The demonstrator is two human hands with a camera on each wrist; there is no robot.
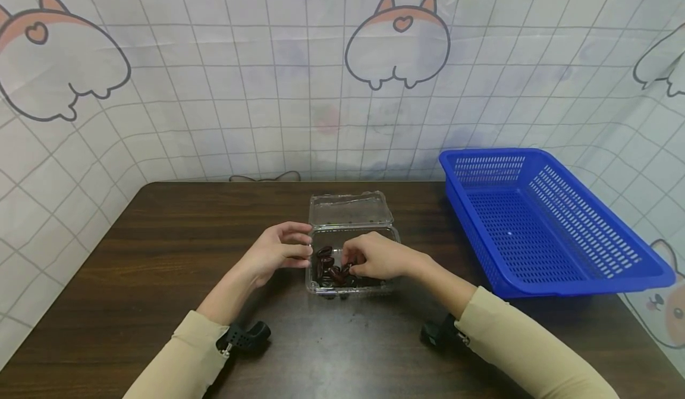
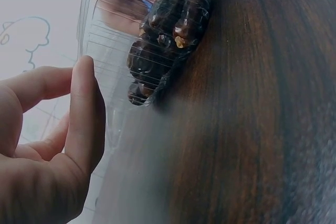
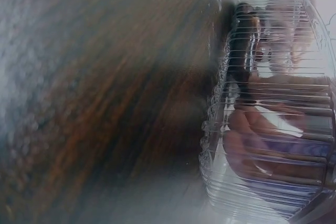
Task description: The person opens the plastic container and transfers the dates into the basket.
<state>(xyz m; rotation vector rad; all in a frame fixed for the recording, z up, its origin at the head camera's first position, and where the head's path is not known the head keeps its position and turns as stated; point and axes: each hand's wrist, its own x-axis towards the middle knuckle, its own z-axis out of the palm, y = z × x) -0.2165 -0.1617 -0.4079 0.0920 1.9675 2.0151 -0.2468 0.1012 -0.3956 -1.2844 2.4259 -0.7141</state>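
A clear plastic clamshell box (image 1: 353,290) stands on the table, its lid (image 1: 350,210) tipped back. Dark brown, glossy dates (image 1: 325,262) lie in a heap toward its left side; the left wrist view shows the dates (image 2: 157,35) through the ribbed wall. My left hand (image 1: 275,249) rests at the box's left side, fingers loosely extended and fingertips at the wall. Reaching inside the box, my right hand (image 1: 377,256) has its fingers bent down at the dates and pinches one at the heap's right edge. Through the clear wall, the right wrist view shows these fingers (image 3: 247,140) blurred.
A large blue plastic basket (image 1: 503,283) with slotted walls stands at the right of the dark wooden table (image 1: 176,250). Behind the table hangs a white gridded cloth (image 1: 241,90) with cartoon animals. A thin cable (image 1: 264,179) lies along the back edge.
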